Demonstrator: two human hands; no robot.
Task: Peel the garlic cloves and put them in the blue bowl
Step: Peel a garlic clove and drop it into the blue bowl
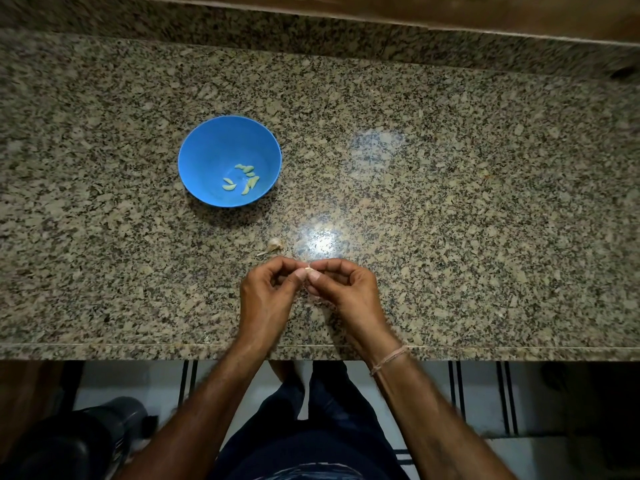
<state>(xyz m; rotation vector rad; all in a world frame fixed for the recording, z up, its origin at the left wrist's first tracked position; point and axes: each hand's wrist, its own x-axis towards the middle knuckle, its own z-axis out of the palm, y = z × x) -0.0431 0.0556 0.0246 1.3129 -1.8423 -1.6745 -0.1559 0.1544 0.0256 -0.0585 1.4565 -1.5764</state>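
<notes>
Garlic clove mid-peel — left hand and right hand both grip it, pinching; likely next: skin off, then blue bowl at ten o'clock.

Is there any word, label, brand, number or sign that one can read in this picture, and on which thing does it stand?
No text can be read in this view.
The blue bowl has no print or brand, the granite counter has no sign, and the garlic clove pinched by the left hand and the right hand has no label.
</notes>
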